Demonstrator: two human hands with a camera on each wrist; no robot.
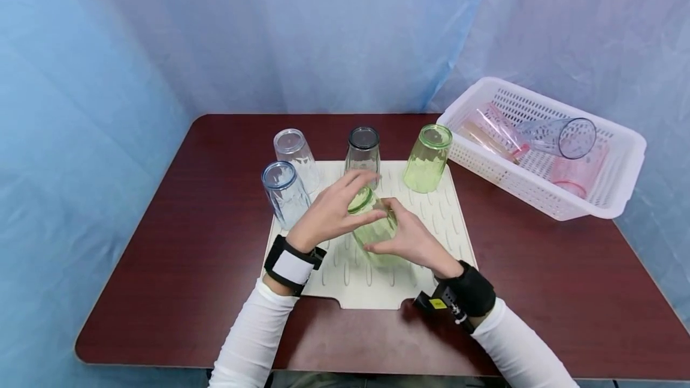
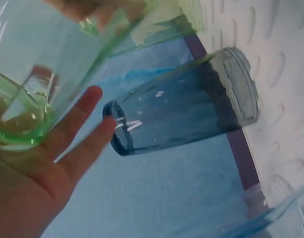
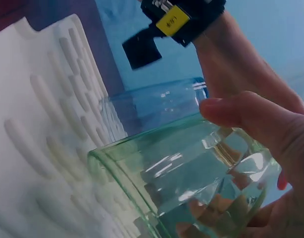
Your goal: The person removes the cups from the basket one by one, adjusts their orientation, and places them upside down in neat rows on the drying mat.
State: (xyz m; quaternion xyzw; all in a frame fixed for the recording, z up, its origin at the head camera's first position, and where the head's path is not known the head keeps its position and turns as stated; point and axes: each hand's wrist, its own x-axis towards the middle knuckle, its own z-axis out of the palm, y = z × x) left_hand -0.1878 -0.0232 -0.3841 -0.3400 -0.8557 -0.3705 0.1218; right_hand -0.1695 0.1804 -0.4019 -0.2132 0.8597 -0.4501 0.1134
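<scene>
A light green glass (image 1: 374,232) is held upside down and tilted over the front middle of a white ridged drying mat (image 1: 372,293). My right hand (image 1: 414,239) grips its side, thumb on one side and fingers on the other; the right wrist view shows the rim of the green glass (image 3: 125,186) turned toward the mat. My left hand (image 1: 335,208) is at the glass's base with fingers straight and spread. Behind it, a dark grey glass (image 2: 177,106) stands upside down in the left wrist view. Whether the left thumb touches the green glass is unclear.
Upside down on the mat stand another green glass (image 1: 426,163) at back right, a clear glass (image 1: 297,154) at back left and a blue-rimmed glass (image 1: 287,196) before it. A white basket (image 1: 504,179) at right holds several glasses lying down, including a blue one (image 1: 547,136).
</scene>
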